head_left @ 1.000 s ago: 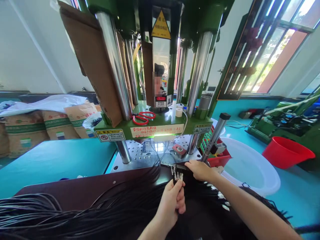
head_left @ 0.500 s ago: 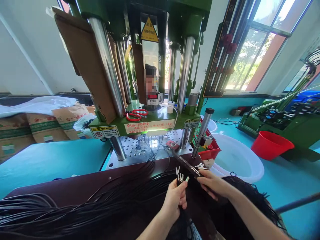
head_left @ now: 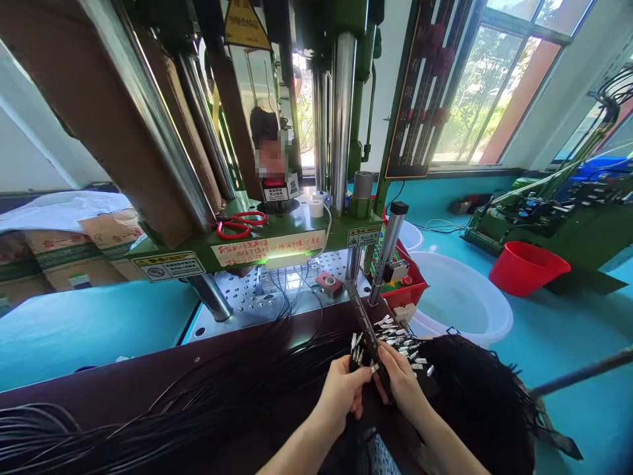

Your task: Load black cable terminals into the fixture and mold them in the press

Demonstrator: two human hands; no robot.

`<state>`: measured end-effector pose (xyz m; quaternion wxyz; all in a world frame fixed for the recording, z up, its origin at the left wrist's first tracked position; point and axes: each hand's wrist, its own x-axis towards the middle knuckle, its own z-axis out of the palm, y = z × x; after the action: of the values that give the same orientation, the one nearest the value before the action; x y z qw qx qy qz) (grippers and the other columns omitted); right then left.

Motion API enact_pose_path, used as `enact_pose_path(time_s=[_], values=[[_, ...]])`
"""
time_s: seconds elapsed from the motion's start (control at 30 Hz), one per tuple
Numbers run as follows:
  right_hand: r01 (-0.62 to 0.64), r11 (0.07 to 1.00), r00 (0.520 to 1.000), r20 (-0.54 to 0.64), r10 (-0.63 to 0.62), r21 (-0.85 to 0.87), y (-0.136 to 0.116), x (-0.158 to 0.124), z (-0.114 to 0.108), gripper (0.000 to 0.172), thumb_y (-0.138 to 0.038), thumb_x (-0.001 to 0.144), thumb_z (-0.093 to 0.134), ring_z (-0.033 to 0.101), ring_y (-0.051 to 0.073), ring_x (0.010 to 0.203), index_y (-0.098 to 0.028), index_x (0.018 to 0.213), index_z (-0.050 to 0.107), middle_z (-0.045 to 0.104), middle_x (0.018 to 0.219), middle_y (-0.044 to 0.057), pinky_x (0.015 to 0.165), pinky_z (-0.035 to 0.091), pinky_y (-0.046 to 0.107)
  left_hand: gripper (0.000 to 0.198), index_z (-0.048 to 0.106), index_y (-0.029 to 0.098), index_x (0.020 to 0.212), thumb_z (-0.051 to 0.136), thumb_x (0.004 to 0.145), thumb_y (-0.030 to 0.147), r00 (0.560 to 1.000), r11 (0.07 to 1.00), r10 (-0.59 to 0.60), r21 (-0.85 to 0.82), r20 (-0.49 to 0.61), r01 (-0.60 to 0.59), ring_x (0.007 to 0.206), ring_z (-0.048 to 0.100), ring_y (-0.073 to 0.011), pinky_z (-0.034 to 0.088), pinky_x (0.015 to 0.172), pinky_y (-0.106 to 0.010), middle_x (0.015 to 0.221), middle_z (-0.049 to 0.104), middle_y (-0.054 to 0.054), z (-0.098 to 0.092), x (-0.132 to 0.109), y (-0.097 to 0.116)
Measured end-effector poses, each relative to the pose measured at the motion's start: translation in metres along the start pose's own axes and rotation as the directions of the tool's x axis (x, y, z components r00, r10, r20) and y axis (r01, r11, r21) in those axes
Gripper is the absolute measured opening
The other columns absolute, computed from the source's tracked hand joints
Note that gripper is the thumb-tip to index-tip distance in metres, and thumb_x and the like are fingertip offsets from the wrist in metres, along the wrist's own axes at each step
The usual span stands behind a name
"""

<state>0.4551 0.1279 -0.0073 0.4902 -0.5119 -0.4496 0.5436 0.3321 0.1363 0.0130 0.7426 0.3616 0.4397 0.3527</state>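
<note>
My left hand [head_left: 341,388] is closed around a bunch of black cables with silvery plug ends [head_left: 356,346] sticking up. Its thumb and fingertips reach to one plug beside a long dark bar [head_left: 364,315]. My right hand [head_left: 401,381] grips the near end of that bar, which slants up and away toward the press bed. Both hands are close together, nearly touching. Just right of the bar lies a heap of cables with many pale metal ends [head_left: 403,344]. Black cables [head_left: 277,369] also spread over the dark table to the left.
A green press [head_left: 297,241] stands ahead, with thin cables running under its lit plate. Red-handled scissors [head_left: 240,224] lie on its ledge. A small reddish block [head_left: 329,284] sits on the perforated bed. Rightward are a red bin [head_left: 413,287], a white tub [head_left: 457,297] and a red bucket [head_left: 527,269].
My right hand has brought the bar leftward, beside the plugs in my left hand, and the bar now stands steeper. More of the plug-end heap shows. The view has shifted and tilted.
</note>
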Motion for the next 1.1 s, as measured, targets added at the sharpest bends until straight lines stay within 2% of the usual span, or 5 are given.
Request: enact_pose_path(time_s=[0.4, 0.67, 0.83, 0.97, 1.1], values=[[0.021, 0.999, 1.0, 0.005, -0.021, 0.047, 0.003, -0.001, -0.002, 0.034, -0.047, 0.085, 0.041, 0.034, 0.003, 0.026, -0.015, 0.092, 0.053, 0.046, 0.045, -0.008, 0.026, 0.022, 0.015, 0.023, 0.041, 0.02, 0.061, 0.06, 0.06, 0.033, 1.0, 0.999, 0.024, -0.027, -0.018, -0.025, 0.024, 0.017, -0.002, 0.023, 0.023, -0.015, 0.03, 0.027, 0.014, -0.001, 0.001, -0.005], [0.05, 0.995, 0.998, 0.031, -0.047, -0.088, 0.006, 0.0, -0.001, 0.039, -0.048, 0.085, 0.04, 0.035, 0.004, 0.029, -0.015, 0.099, 0.052, 0.048, 0.052, -0.006, 0.025, 0.025, 0.015, 0.019, 0.041, 0.019, 0.062, 0.058, 0.063, 0.029, 1.0, 0.999, 0.016, 0.041, -0.01, -0.015, 0.023, 0.018, -0.0022, 0.023, 0.023, -0.015, 0.03, 0.028, 0.014, -0.002, 0.003, -0.007], [0.058, 0.991, 0.998, 0.046, -0.052, -0.124, 0.006, -0.001, 0.001, 0.044, -0.049, 0.085, 0.039, 0.034, 0.004, 0.028, -0.013, 0.107, 0.051, 0.043, 0.046, -0.008, 0.026, 0.024, 0.014, 0.028, 0.04, 0.019, 0.064, 0.057, 0.068, 0.041, 0.993, 0.989, 0.121, 0.088, 0.0, -0.121, 0.024, 0.025, -0.0028, 0.027, 0.026, -0.016, 0.035, 0.033, 0.012, -0.005, 0.006, -0.009], [-0.007, 0.999, 1.0, -0.023, 0.008, 0.051, 0.002, -0.002, 0.001, 0.05, -0.049, 0.083, 0.042, 0.037, 0.004, 0.028, -0.016, 0.121, 0.041, 0.048, 0.052, -0.008, 0.025, 0.027, 0.014, 0.036, 0.038, 0.021, 0.071, 0.05, 0.071, 0.055, 0.962, 0.972, 0.23, -0.012, -0.145, -0.234, 0.028, 0.026, -0.0029, 0.029, 0.028, -0.015, 0.039, 0.031, 0.013, -0.012, 0.01, 0.001], [-0.016, 0.995, 0.998, -0.066, 0.022, 0.095, 0.002, -0.003, 0.001, 0.058, -0.049, 0.082, 0.043, 0.036, 0.005, 0.027, -0.014, 0.128, 0.035, 0.048, 0.048, -0.008, 0.024, 0.028, 0.014, 0.04, 0.034, 0.023, 0.069, 0.053, 0.067, 0.058, 0.995, 0.997, 0.081, -0.005, -0.058, -0.082, 0.025, 0.017, -0.0025, 0.019, 0.023, -0.014, 0.037, 0.026, 0.015, -0.012, 0.012, 0.008]])
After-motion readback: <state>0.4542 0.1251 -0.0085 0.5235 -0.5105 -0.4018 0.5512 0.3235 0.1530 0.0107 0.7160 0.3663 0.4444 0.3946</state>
